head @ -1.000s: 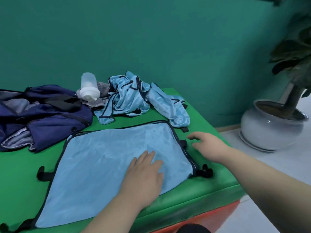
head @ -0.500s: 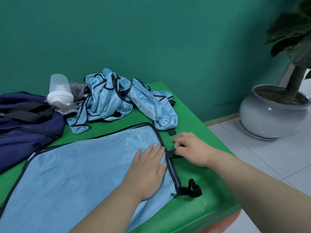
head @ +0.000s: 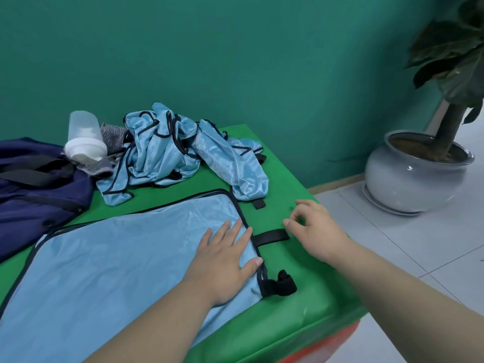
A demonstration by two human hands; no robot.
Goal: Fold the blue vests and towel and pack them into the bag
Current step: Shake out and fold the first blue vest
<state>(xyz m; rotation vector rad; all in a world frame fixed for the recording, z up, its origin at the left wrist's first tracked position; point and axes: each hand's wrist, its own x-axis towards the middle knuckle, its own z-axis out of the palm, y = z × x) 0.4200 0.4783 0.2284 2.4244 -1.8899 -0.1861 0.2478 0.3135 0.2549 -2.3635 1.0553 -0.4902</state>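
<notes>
We see one blue vest (head: pixel 117 258) flat on the green desk (head: pixel 301 297). Left grip (head: pixel 225 260) presses flat on its right edge, fingers spread. Right grip (head: pixel 314 229) hovers just beside the black strap (head: pixel 271 237), fingers loosely curled, pinching nothing. Crumpled vests (head: pixel 170 153) lie behind. Navy bag (head: pixel 39 189) far left, striped towel (head: pixel 112 132) beside it.

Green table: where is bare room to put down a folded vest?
Bare green table shows in the strip between the flat vest and the crumpled vests, and right of the flat vest, near the right hand. Crowded at the far left: bag and bottle.
</notes>
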